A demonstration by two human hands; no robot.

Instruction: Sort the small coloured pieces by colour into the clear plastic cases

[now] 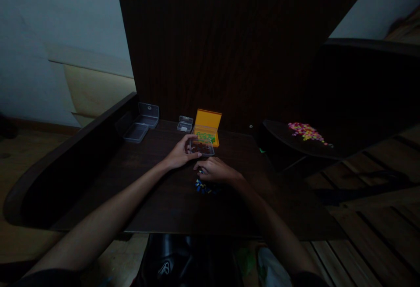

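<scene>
My left hand [182,152] grips a clear plastic box [206,148] by its left side, thumb along the near edge; small dark pieces show inside it. Just nearer to me, my right hand [216,169] is bent over a pile of small blue and pale yellow pieces [204,187] on the dark desk. Its fingertips are pinched together, and a bit of yellow and blue shows at them. Behind the clear box stands a yellow box [209,120] with its lid raised, holding small green pieces [205,137].
Left of the yellow box sits a small clear case [185,123]. Farther left lie open clear boxes [136,132]. A heap of pink, yellow and red pieces [306,132] rests on a raised shelf at right. A dark panel [229,50] rises behind the desk [157,208].
</scene>
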